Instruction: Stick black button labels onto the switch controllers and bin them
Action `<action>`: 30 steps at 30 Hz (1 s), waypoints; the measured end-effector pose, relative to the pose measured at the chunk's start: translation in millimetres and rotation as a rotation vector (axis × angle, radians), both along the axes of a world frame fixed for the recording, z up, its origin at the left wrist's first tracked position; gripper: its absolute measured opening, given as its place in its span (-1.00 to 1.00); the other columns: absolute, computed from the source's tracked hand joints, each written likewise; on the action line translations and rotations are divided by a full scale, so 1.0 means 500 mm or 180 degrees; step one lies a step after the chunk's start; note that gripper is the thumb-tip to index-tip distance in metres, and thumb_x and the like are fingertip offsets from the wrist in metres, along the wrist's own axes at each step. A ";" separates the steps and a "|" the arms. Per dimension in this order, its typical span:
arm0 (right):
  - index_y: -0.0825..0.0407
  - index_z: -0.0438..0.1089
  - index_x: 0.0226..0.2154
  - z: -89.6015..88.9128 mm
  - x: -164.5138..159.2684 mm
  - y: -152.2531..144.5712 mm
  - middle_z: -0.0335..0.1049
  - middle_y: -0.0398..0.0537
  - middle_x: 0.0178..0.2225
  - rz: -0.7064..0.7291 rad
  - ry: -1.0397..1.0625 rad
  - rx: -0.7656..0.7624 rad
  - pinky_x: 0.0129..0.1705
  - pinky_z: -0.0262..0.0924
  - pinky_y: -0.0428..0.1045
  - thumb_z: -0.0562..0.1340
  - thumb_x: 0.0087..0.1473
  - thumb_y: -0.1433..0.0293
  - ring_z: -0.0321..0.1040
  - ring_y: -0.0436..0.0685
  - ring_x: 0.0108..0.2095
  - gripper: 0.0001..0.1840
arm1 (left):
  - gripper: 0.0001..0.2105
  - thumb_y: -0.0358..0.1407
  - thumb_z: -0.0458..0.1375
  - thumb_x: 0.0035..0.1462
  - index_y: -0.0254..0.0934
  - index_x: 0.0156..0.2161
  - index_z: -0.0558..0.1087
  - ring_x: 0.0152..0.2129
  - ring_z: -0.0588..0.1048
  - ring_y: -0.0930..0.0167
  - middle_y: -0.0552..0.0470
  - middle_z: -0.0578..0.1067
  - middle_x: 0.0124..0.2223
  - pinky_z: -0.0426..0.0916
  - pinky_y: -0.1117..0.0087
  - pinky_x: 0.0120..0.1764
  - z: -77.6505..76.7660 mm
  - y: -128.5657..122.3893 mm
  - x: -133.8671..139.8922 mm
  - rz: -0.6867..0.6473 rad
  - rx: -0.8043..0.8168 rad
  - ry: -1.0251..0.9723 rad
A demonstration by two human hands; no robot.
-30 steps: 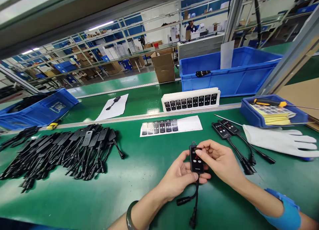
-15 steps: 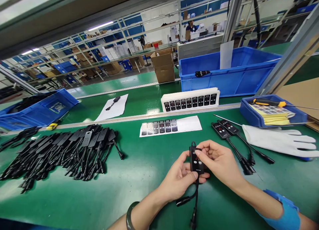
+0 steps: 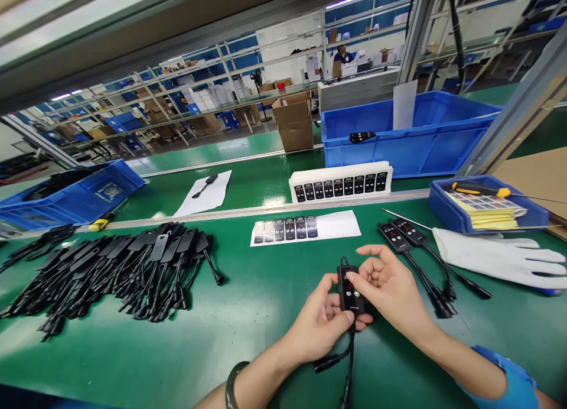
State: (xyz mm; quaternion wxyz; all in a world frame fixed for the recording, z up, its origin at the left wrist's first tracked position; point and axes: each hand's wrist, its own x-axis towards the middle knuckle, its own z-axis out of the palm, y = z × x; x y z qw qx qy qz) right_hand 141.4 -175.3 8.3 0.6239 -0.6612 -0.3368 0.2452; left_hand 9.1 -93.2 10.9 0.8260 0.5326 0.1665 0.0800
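Black controller (image 3: 353, 303) in the grasp of our left hand (image 3: 319, 321), under the thumb of our loose right hand (image 3: 392, 292).

Green desk (image 3: 248, 320), glossy surf. L side: lg. pile of blk cabled controllers (image 3: 133, 261), leads twd near edge. Approx. ctr, nr far rail: white label sheet (image 3: 339, 224) w/ row of labels on L part. R side: 2 blk controllers (image 3: 392, 237) side by side, white glove (image 3: 487, 257) nr them, thin metal rod (image 3: 405, 217), sm. blue tray (image 3: 452, 215) behind glove.
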 end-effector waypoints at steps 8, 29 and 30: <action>-0.02 0.21 -0.21 -0.026 0.028 0.010 0.07 -0.35 -0.58 0.0471 -0.0078 -0.0475 -0.61 0.15 -0.13 0.26 0.03 0.15 0.18 -0.04 -0.65 -0.65 | -0.53 -0.23 0.32 -0.06 -0.27 -0.11 0.19 -0.30 0.56 0.27 -0.15 0.51 -0.17 0.41 0.22 -0.18 -0.004 0.010 0.002 0.0066 -0.0322 -0.0040; 0.01 0.02 0.24 -0.044 -0.003 0.006 0.24 0.04 0.10 0.1252 -0.0271 -0.0238 0.15 0.05 0.13 -0.01 0.24 0.22 0.16 0.17 0.10 -0.45 | -0.58 -0.07 0.10 0.14 -0.28 -0.02 0.13 -0.51 0.55 0.36 -0.03 0.51 -0.33 0.42 0.42 -0.46 -0.018 0.019 0.015 0.0416 0.0127 0.0107; 0.01 0.03 0.23 -0.046 -0.003 0.007 0.23 0.04 0.11 0.1229 -0.0317 -0.0231 0.15 0.05 0.13 -0.01 0.25 0.23 0.17 0.17 0.10 -0.46 | -0.56 -0.05 0.09 0.14 -0.27 -0.01 0.13 -0.52 0.55 0.37 -0.03 0.51 -0.32 0.42 0.41 -0.46 -0.020 0.018 0.015 0.0392 0.0251 0.0117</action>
